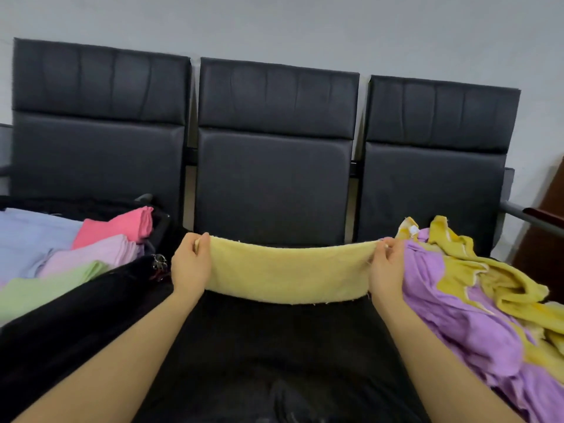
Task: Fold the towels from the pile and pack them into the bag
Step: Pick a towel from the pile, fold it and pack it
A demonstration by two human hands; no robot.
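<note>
You held the pale yellow towel [288, 274] taut, long axis left-right (apparently folded once); left hand [190, 264] and right hand [387, 265] pinched opposite ends.

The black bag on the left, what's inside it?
In the black bag lie folded towels: pink, lilac, green and pale blue. Anything beneath them is covered.

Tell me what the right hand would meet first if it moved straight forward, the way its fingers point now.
Probably the backrest of the middle black seat; the right hand, pinching the pale yellow towel, has nothing visible between, though depth is unclear.
</note>
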